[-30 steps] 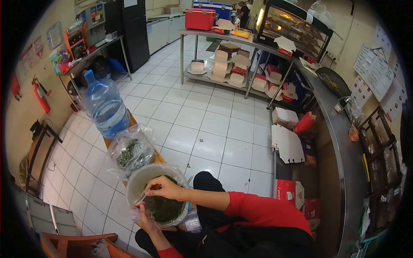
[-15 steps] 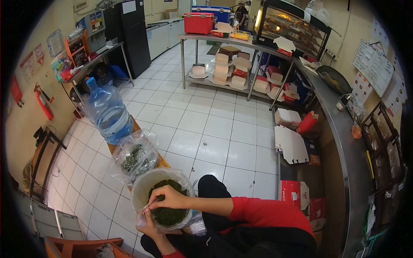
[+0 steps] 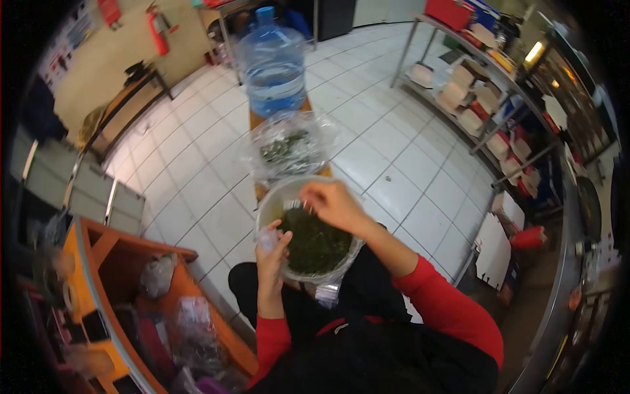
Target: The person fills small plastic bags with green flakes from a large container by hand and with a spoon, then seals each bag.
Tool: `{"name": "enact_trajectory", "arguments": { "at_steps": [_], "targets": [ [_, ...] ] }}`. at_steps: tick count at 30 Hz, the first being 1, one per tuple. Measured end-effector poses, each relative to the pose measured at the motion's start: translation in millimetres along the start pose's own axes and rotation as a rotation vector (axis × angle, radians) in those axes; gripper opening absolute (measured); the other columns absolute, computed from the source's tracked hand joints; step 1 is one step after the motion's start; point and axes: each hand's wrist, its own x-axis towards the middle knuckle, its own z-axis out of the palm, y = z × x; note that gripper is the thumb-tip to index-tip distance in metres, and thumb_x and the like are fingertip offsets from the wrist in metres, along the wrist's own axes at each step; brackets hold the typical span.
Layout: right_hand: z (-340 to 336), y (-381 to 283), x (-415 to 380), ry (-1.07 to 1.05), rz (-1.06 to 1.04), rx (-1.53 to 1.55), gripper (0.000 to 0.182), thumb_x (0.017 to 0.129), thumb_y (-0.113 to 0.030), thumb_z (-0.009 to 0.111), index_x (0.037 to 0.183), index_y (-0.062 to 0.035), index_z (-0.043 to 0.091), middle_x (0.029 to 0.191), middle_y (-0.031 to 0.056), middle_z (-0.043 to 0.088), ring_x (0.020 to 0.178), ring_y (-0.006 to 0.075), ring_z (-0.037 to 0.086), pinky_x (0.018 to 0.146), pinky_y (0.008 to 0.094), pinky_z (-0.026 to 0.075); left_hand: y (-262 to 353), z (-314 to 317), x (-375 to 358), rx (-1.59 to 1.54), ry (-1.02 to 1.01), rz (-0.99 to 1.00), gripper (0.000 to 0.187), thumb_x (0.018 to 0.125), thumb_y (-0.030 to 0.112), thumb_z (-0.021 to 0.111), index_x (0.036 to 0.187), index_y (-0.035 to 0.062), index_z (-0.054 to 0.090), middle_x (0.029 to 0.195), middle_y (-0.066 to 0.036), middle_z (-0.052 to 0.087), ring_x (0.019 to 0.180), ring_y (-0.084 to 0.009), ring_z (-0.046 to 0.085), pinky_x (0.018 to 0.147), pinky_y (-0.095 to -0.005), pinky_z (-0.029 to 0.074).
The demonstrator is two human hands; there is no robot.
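Here the person sits with a white bucket (image 3: 272, 200) of dark chopped greens (image 3: 315, 244) on the lap, lined with a clear bag. The left hand (image 3: 272, 253) is closed around a small clear plastic pouch (image 3: 267, 240), held upright at the bucket's near rim. The right hand (image 3: 335, 205) hovers over the greens with its fingers pinched together; it seems to grip a small utensil or a pinch of leaves, though the blur makes it hard to be sure which. The step in hand looks like portioning greens into the small pouch, with filling just under way. The next move would call for bringing the pinched hand over the pouch's mouth while the left keeps that mouth open and steady, so nothing spills back over the rim. Just beyond the bucket, a clear bag of green leaves (image 3: 287, 148) rests on a wooden stool, and past that stands a blue water jug (image 3: 271, 62) on the white tiled floor (image 3: 387, 164).
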Motion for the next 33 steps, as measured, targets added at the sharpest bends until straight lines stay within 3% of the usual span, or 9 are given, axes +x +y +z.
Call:
{"name": "enact_trajectory", "arguments": {
  "at_steps": [1, 5, 6, 8, 10, 15, 22, 25, 33],
  "targets": [
    [-1, -4, 10, 0.183, -0.077, -0.121, 0.010, 0.085, 0.001, 0.056, 0.091, -0.0003, 0.063, 0.068, 0.0091, 0.065, 0.060, 0.0174, 0.064, 0.056, 0.0287, 0.050, 1, -3, -1, -0.057, -0.033, -0.037, 0.044, 0.083, 0.010, 0.067, 0.121, 0.0015, 0.048, 0.087, -0.001, 0.053, 0.065, -0.0077, 0.050, 0.058, -0.0240, 0.042],
    [-2, -29, 34, 0.388, -0.148, -0.353, 0.054, 0.083, -0.001, 0.056, 0.134, -0.0017, 0.037, 0.130, 0.0254, 0.045, 0.119, 0.0374, 0.047, 0.099, 0.0398, 0.039, 10, 2, -4, -0.387, 0.021, -0.121, 0.044, 0.080, 0.005, 0.067, 0.120, 0.0036, 0.049, 0.088, -0.006, 0.056, 0.075, -0.0187, 0.060, 0.072, -0.0315, 0.051],
    [0, -21, 30, 0.221, -0.113, -0.304, 0.073, 0.083, -0.005, 0.057, 0.143, -0.0019, 0.016, 0.145, 0.0271, 0.021, 0.132, 0.0431, 0.025, 0.110, 0.0436, 0.023, 7, -2, -4, -0.397, 0.045, -0.129, 0.042, 0.080, 0.004, 0.066, 0.119, 0.0036, 0.049, 0.089, -0.007, 0.057, 0.078, -0.0204, 0.061, 0.075, -0.0334, 0.052],
    [14, -16, 13, 0.196, -0.150, -0.242, 0.066, 0.083, -0.023, 0.064, 0.137, -0.0008, 0.032, 0.130, 0.0232, 0.045, 0.119, 0.0396, 0.044, 0.102, 0.0437, 0.034, 7, 3, -3, -0.374, 0.069, -0.131, 0.038, 0.081, 0.002, 0.065, 0.116, 0.0044, 0.051, 0.093, -0.009, 0.059, 0.085, -0.0216, 0.062, 0.078, -0.0352, 0.052],
    [27, -9, -10, -0.047, 0.095, 0.042, 0.070, 0.075, -0.037, 0.074, 0.127, -0.0030, 0.041, 0.103, 0.0130, 0.059, 0.087, 0.0251, 0.061, 0.073, 0.0354, 0.048, -10, -1, 6, -0.386, 0.108, -0.037, 0.034, 0.081, 0.002, 0.066, 0.113, 0.0050, 0.053, 0.096, -0.008, 0.061, 0.086, -0.0211, 0.062, 0.077, -0.0339, 0.052],
    [36, 0, -34, -0.147, 0.358, 0.541, 0.011, 0.076, -0.010, 0.070, 0.074, 0.0005, 0.067, 0.065, 0.0060, 0.064, 0.060, 0.0122, 0.060, 0.059, 0.0263, 0.049, -14, -1, 11, -0.307, 0.037, -0.027, 0.043, 0.082, 0.003, 0.067, 0.121, 0.0044, 0.050, 0.108, -0.010, 0.056, 0.092, -0.0197, 0.059, 0.081, -0.0311, 0.049],
    [42, 10, -39, 0.165, 0.222, 0.394, 0.013, 0.079, -0.009, 0.066, 0.087, -0.0004, 0.060, 0.076, 0.0056, 0.062, 0.068, 0.0138, 0.060, 0.059, 0.0278, 0.048, -10, 9, 8, -0.177, 0.071, -0.040, 0.046, 0.079, 0.001, 0.070, 0.120, 0.0003, 0.049, 0.111, -0.010, 0.057, 0.096, -0.0196, 0.059, 0.082, -0.0310, 0.049],
    [47, -17, -45, 0.551, -0.024, -0.001, 0.012, 0.081, -0.009, 0.064, 0.089, -0.0004, 0.059, 0.076, 0.0075, 0.060, 0.066, 0.0191, 0.060, 0.059, 0.0294, 0.048, -11, 10, 8, -0.218, 0.030, 0.002, 0.043, 0.079, 0.001, 0.070, 0.118, -0.0004, 0.049, 0.110, -0.010, 0.057, 0.096, -0.0194, 0.059, 0.083, -0.0311, 0.049],
    [40, -17, -61, 0.016, 0.089, 0.432, 0.016, 0.079, -0.010, 0.068, 0.089, 0.0009, 0.062, 0.080, 0.0102, 0.064, 0.067, 0.0175, 0.063, 0.063, 0.0278, 0.052, -12, 5, 6, -0.160, 0.023, 0.044, 0.034, 0.082, 0.013, 0.071, 0.108, 0.0009, 0.051, 0.103, -0.008, 0.056, 0.092, -0.0169, 0.057, 0.078, -0.0304, 0.048]
  ]
}}
